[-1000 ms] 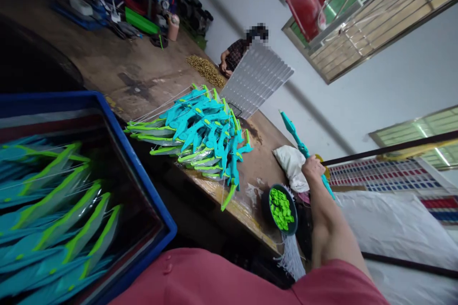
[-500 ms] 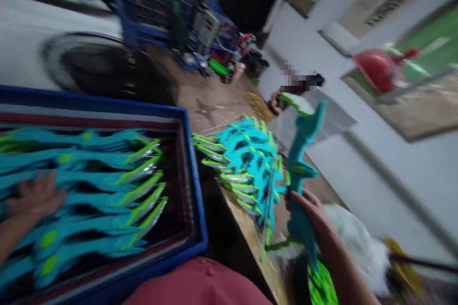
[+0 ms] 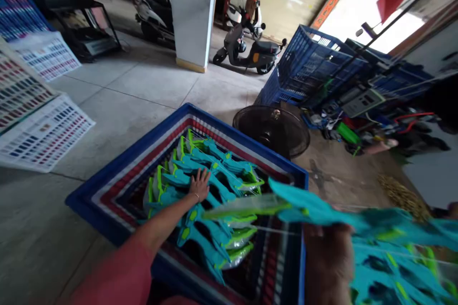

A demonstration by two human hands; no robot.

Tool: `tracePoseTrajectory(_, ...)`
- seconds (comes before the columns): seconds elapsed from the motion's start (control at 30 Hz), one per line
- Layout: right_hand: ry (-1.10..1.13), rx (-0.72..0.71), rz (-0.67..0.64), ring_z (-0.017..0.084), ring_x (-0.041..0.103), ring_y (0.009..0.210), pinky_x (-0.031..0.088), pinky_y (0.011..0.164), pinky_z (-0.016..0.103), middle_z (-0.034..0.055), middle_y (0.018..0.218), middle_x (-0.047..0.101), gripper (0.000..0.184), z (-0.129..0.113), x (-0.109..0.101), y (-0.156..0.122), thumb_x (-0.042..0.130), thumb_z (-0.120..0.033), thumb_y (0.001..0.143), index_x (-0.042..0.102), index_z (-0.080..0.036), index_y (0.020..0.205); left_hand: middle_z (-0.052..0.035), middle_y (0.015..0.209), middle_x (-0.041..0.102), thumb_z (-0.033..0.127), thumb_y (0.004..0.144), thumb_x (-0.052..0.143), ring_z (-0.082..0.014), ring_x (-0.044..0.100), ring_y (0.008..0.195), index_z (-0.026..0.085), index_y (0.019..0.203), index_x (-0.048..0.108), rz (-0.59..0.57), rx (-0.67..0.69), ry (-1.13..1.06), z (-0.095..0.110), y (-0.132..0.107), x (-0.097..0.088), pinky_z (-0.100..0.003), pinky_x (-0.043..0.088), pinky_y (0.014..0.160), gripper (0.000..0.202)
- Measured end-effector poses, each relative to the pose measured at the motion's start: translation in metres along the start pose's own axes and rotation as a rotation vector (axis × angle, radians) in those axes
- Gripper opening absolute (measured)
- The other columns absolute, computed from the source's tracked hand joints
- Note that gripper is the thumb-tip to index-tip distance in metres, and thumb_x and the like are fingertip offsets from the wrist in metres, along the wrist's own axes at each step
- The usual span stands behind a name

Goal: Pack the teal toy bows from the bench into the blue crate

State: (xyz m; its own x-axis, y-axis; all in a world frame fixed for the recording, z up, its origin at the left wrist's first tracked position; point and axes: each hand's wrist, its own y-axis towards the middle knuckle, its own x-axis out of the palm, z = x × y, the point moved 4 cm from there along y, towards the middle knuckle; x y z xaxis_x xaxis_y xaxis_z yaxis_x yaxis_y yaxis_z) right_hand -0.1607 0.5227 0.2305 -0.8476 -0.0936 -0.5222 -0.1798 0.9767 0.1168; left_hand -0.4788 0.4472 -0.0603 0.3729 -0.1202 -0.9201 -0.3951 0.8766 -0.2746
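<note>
Here, left hand (image 3: 199,186) on bows (image 3: 217,184), in crate (image 3: 125,157)

Beneath the left hand (image 3: 199,185) are teal and lime-green bows (image 3: 219,190), around it a blue basket (image 3: 246,140) striped red and white.

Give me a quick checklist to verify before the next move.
1. Right hand holding the raised bow: ok.
2. Right-hand grip sharp enough to judge: not ok, motion blur.
3. Left hand free of a grip: ok, open on the packed bows.
4. Packed bows inside the blue crate: ok, side by side.
5. Raised bow clear of packed bows: cannot tell, they overlap in this single view.
</note>
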Motion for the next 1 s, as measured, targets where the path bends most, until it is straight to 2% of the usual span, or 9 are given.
tracePoseTrajectory(0.07,0.404,0.076,0.037,0.016,0.041,0.054,0.047,0.05,0.032,-0.0008,0.069,0.044,0.06,-0.005,0.075,0.03,0.038,-0.085,0.088,0.061,-0.03,0.094,-0.0132,0.171,0.015,0.026,0.097,0.045,-0.0406,0.007,0.157,0.016,0.162,0.026,0.008,0.015,-0.014,-0.001,-0.001,0.005,-0.062,0.023,0.122,0.069)
tracePoseTrajectory(0.13,0.86,0.314,0.067,0.011,0.046,0.056,0.048,0.05,0.024,-0.0042,0.068,0.048,0.045,0.0,0.154,0.054,0.075,-0.067,0.079,0.056,-0.026,0.081,-0.0124,0.172,0.013,0.028,0.097,0.045,-0.0404,0.006,0.158,0.017,0.163,0.023,0.028,0.027,-0.02,-0.003,-0.004,0.009,-0.063,0.023,0.122,0.071)
tracePoseTrajectory(0.17,1.011,0.454,0.08,0.01,0.05,0.058,0.051,0.054,0.021,-0.005,0.068,0.052,0.042,0.005,0.193,0.063,0.083,-0.054,0.077,0.054,-0.024,0.077,-0.0112,0.172,0.01,0.029,0.096,0.046,-0.0399,0.004,0.158,0.019,0.164,0.021,0.046,0.035,-0.02,-0.004,-0.005,0.011,-0.065,0.024,0.121,0.072)
tracePoseTrajectory(0.23,1.116,0.663,0.091,0.009,0.058,0.063,0.057,0.064,0.019,-0.0054,0.067,0.057,0.033,0.015,0.263,0.074,0.082,-0.036,0.083,0.053,-0.023,0.072,-0.0087,0.173,0.008,0.029,0.095,0.047,-0.0396,0.003,0.158,0.022,0.164,0.021,0.091,0.044,-0.018,-0.004,-0.006,0.014,-0.069,0.028,0.118,0.074)
tracePoseTrajectory(0.3,1.113,0.752,0.075,0.009,0.061,0.065,0.06,0.071,0.021,-0.005,0.067,0.059,0.029,0.027,0.319,0.083,0.075,-0.024,0.089,0.053,-0.022,0.071,-0.0079,0.173,0.011,0.029,0.094,0.047,-0.0397,0.006,0.158,0.023,0.163,0.024,0.127,0.045,-0.025,-0.004,-0.007,0.019,-0.07,0.032,0.116,0.073)
tracePoseTrajectory(0.43,1.099,0.874,0.096,0.01,0.062,0.063,0.061,0.074,0.024,-0.0048,0.064,0.059,0.029,0.055,0.399,0.095,0.065,-0.013,0.095,0.053,-0.019,0.069,-0.0068,0.172,0.014,0.031,0.095,0.047,-0.0385,0.011,0.158,0.024,0.162,0.029,0.147,0.063,-0.057,-0.005,-0.011,0.026,-0.069,0.035,0.115,0.069)
tracePoseTrajectory(0.53,1.1,0.944,0.144,0.009,0.062,0.063,0.059,0.068,0.024,-0.0045,0.068,0.06,0.025,0.073,0.439,0.105,0.062,-0.014,0.098,0.055,-0.015,0.074,-0.0065,0.172,0.014,0.028,0.096,0.044,-0.0376,0.012,0.158,0.023,0.159,0.036,0.134,0.057,-0.056,-0.008,-0.014,0.028,-0.068,0.034,0.116,0.064)
tracePoseTrajectory(0.67,1.113,0.994,0.202,0.009,0.063,0.067,0.058,0.064,0.023,-0.0038,0.075,0.061,0.02,0.088,0.472,0.115,0.063,-0.021,0.1,0.059,-0.012,0.082,-0.0078,0.17,0.021,0.029,0.096,0.045,-0.0374,0.013,0.158,0.023,0.158,0.04,0.089,0.055,-0.035,-0.012,-0.016,0.028,-0.066,0.034,0.117,0.063)
tracePoseTrajectory(1.0,1.053,0.97,0.165,0.009,0.062,0.062,0.06,0.071,0.023,-0.0063,0.063,0.054,0.026,0.1,0.496,0.121,0.052,-0.012,0.102,0.052,-0.019,0.077,-0.0091,0.167,0.032,0.023,0.092,0.046,-0.0381,0.015,0.157,0.022,0.153,0.049,0.043,0.028,-0.032,-0.011,-0.017,0.034,-0.065,0.034,0.117,0.062)
